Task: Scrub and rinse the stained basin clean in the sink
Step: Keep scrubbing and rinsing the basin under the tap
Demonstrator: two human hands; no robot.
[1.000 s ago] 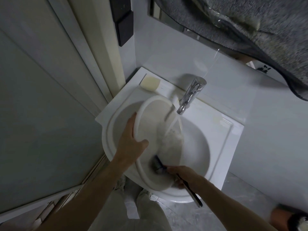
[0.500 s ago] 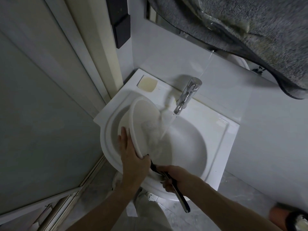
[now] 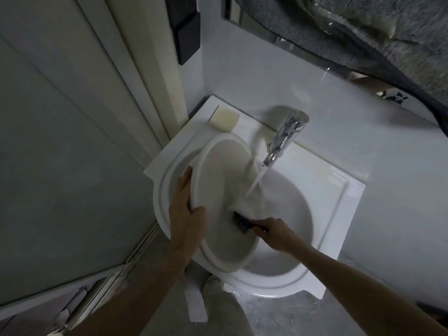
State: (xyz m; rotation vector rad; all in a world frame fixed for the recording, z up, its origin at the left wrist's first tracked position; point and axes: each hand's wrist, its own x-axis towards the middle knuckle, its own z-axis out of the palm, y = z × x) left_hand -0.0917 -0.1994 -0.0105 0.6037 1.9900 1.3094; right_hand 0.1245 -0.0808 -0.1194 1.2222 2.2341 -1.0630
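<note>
A cream-white plastic basin (image 3: pixel 218 170) is sitting tilted inside the white ceramic sink (image 3: pixel 339 202), its open side turned up and to the right, its far rim leaning toward the sink's back left corner. The left hand (image 3: pixel 186 214) is gripping the basin's left rim, with the thumb hooked over the edge onto the inner wall and the other fingers lying along the outside. The right hand (image 3: pixel 278 232) is closing its fingers around the dark handle of a black scrubbing brush (image 3: pixel 240 221), and the bristle head is pressing against the lower inside of the basin, just right of the left thumb.

Water (image 3: pixel 254 183) is running from the chrome faucet (image 3: pixel 284 139) at the back of the sink and is striking the basin's right inner wall; the splash there is blurring the surface, so the stains are hard to make out, though the inside is looking dull and greyish.

A pale bar of soap (image 3: pixel 224 118) is lying on the sink's back left ledge, apart from the basin. A grey towel (image 3: pixel 375 32) is hanging across the top right. A frosted glass door (image 3: pixel 60 141) is standing to the left, and the person's trouser leg (image 3: pixel 225 309) is showing below the sink over the grey floor (image 3: pixel 278 316).
</note>
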